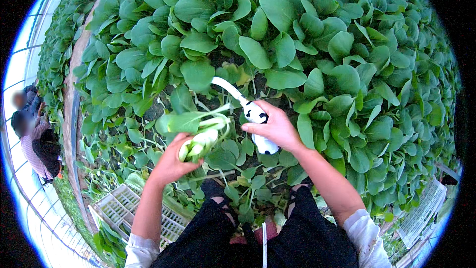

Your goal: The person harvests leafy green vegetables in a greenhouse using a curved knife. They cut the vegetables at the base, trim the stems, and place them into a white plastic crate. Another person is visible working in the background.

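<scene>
My left hand (174,162) holds a cut head of bok choy (202,139), its pale stem bases turned toward me and its leaves pointing away. Just right of it, my right hand (278,126) grips the white, black-spotted handle of a small sickle-like hand tool (256,115). The tool's slim white curved end (228,86) reaches up and left over the soil, apart from the bok choy in my left hand. Leaves of the standing bok choy plants (253,50) rise right beyond it. Low leaves and stalks (256,180) lie between my feet and the hands.
A pale plastic slatted crate (121,208) stands at lower left, with leaves beside it. Dense bok choy (357,119) fills the right side. A narrow path (76,82) runs along the left, where two people (37,145) crouch. A pale slatted object (422,212) lies at far right.
</scene>
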Tool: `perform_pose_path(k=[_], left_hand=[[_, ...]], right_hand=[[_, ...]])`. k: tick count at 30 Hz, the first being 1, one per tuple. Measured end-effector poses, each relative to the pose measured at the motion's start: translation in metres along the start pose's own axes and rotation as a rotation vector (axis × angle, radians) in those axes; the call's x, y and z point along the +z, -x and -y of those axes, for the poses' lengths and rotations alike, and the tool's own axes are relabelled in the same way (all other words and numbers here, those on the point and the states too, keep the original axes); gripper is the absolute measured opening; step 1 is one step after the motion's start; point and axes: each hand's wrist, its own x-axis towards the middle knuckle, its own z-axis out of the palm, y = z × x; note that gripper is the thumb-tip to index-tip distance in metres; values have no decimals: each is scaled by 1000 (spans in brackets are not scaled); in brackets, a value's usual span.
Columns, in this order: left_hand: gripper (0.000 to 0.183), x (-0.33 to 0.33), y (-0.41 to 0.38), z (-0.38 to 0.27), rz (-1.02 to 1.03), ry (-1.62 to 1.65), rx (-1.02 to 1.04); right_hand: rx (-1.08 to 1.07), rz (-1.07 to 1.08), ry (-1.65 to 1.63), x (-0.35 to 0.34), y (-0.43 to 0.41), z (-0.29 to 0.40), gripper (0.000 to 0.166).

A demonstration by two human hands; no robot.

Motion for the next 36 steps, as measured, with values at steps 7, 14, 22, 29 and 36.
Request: perform_pose_path(k=[7,14,22,29,36], left_hand=[[74,24,26,-30,171,862,-200],[61,18,36,-27,258,949,-240],[58,-43,46,-25,-194,587,-277],[88,0,9,-21,-139,505,-146],[96,87,-12,-23,-425,407,-29]], right_hand=[[177,233,-593,12,22,34,52],[233,204,-509,2,23,40,44],[233,116,-528,0,23,24,45],[336,207,-678,22,24,34,33],[385,117,-614,34,26,37,33]])
